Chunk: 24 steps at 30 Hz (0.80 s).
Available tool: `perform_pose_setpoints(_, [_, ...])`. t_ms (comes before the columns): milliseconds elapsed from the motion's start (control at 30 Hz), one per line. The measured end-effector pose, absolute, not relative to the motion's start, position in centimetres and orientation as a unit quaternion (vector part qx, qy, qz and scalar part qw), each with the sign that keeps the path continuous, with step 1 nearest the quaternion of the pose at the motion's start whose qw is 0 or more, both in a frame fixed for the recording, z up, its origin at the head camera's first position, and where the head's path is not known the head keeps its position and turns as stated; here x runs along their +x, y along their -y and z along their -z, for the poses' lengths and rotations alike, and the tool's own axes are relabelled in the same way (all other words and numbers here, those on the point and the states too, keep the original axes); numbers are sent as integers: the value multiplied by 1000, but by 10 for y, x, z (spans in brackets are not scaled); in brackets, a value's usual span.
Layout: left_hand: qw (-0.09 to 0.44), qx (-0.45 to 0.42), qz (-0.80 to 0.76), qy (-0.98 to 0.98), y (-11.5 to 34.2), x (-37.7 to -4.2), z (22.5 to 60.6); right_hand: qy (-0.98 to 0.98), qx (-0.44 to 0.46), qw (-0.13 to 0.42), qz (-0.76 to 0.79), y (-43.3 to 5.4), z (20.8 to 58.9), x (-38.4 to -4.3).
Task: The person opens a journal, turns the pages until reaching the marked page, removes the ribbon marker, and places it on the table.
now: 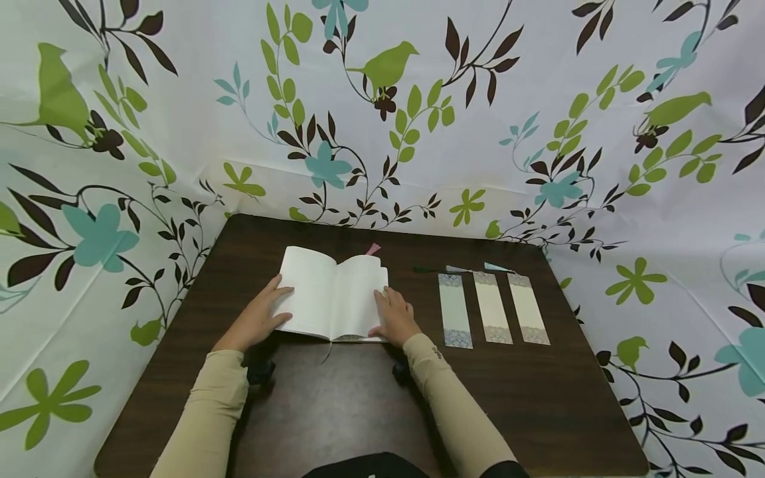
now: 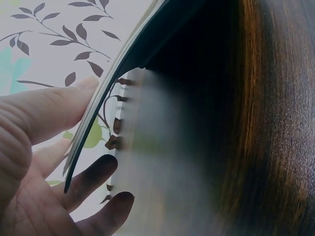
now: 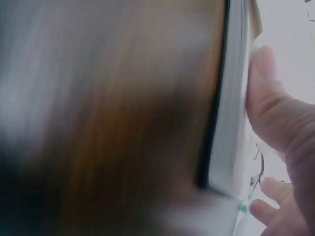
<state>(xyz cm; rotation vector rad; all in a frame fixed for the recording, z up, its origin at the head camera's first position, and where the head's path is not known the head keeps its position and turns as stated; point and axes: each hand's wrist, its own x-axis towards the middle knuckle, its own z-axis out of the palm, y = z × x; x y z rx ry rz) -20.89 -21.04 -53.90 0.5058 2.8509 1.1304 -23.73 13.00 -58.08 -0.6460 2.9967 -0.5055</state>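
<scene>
An open notebook (image 1: 311, 292) with blank white pages lies on the dark wooden table, a thin ribbon hanging from its lower edge. My left hand (image 1: 255, 317) holds its left side: in the left wrist view the thumb (image 2: 59, 110) is over the pages, with other fingers on the dark cover's far side. The cover's edge there is raised off the table. On the right page's outer edge rests my right hand (image 1: 394, 317), its thumb (image 3: 268, 93) against the thick page block in the right wrist view. A pink tassel (image 1: 373, 249) pokes out above the book.
Right of the notebook lie three bookmarks with tassels: a pale green one (image 1: 455, 311), a cream one (image 1: 493, 307) and another cream one (image 1: 528, 309). The brown table (image 1: 538, 411) backs onto a leaf-and-bird patterned cloth (image 1: 370, 133), which also hangs at both sides.
</scene>
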Motion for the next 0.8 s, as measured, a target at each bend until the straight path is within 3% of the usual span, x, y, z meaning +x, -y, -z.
perform_pose_setpoints(467, [14,162,-358,-920,207,-207,532,-915,-241,46,321,-118,568,-238])
perform_pose_setpoints(667, [13,159,-354,-922,206,-208,530,-805,-213,138,536,-107,555,-232])
perform_pose_setpoints(800, [11,160,-356,-921,205,-208,531,-757,-225,171,589,-90,553,-227])
